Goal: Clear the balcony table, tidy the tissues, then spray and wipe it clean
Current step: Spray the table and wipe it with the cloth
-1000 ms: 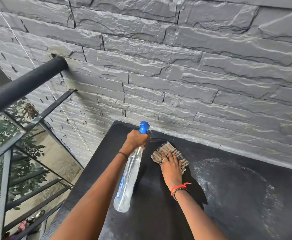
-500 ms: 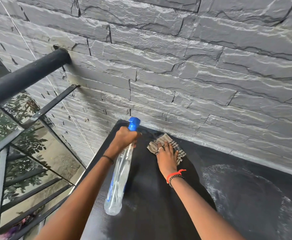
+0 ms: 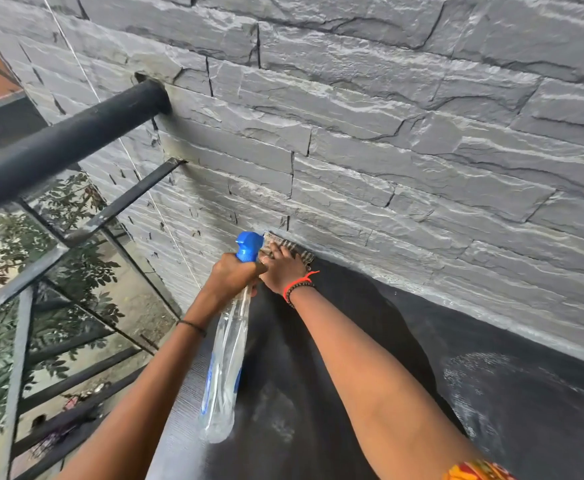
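Ok, head view: left hand [image 3: 231, 277] grips the neck of the spray bottle [image 3: 226, 362], blue nozzle up, clear body hanging down over the table [image 3: 353, 427]. Right hand [image 3: 282, 271] lies flat, fingers straight, pressing the checked cloth [image 3: 297, 252] into the tabletop's far left corner, against the stone wall [image 3: 387, 150]. Pale streaks mark the top's right side. Black railing [image 3: 65, 143] stands left.
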{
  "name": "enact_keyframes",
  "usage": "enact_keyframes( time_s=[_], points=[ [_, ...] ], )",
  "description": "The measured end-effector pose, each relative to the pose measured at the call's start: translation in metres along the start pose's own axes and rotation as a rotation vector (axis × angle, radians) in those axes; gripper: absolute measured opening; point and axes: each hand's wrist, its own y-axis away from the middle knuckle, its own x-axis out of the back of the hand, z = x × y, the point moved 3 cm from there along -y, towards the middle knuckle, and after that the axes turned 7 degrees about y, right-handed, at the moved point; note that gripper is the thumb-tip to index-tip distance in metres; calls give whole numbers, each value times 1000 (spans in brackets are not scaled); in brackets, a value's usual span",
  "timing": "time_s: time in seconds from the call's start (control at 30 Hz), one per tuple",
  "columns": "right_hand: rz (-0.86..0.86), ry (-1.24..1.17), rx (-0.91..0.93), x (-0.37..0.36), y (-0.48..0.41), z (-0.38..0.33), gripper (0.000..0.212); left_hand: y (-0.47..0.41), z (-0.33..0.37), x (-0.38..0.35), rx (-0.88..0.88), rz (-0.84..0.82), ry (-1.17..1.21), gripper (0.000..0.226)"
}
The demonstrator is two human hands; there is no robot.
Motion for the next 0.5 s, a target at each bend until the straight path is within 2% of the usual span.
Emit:
enact_keyframes(
  time_s=[0.13, 0.27, 0.5],
  points=[
    [-30, 44, -41, 1, 7, 4, 53, 2, -4, -3, 5, 7, -2, 16],
    [-19, 25, -163, -9, 28, 21, 53, 10, -1, -7, 5, -12, 13, 17],
    [49, -19, -360, -19, 111, 108, 53, 22, -4, -22, 9, -42, 51, 30]
  ],
)
